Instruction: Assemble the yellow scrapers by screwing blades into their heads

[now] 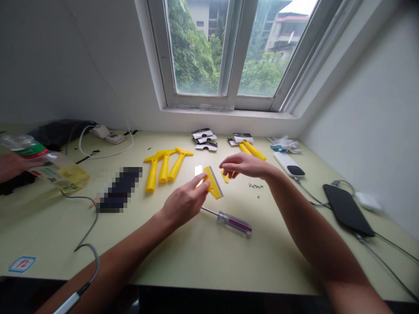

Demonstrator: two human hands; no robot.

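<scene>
Nearest the person, a grey cable [97,261] passes across the left forearm in view; if it catches on the sleeveless arm (whether the two touch cannot be told), a quick reach could drag it over the table [170,270]. A little beyond lies the screwdriver [234,221], its tip hidden by the left hand [185,203]; a brush of the wrist might set its handle rolling.

That left hand is clamped, thumb against fingers, on a yellow scraper head [213,183] held above the table, grey edge towards the right. Should the edge be a bare blade, a hasty approach by the right hand [240,165] could end in a cut. The right fingers curl close together at a smaller yellow piece [224,176]; whether they grip it cannot be told, and a weak pinch could drop it. Just beside lie small metal bits [255,186], probably screws, which a low forearm might scatter.

Towards the left edge, another person's hand [13,165] holds a tilted bottle [62,170]; a loose cap could mean a spill. Farther back, three yellow handles [164,170] lie close together, and a bump could push them against the printed cards [204,138].
</scene>
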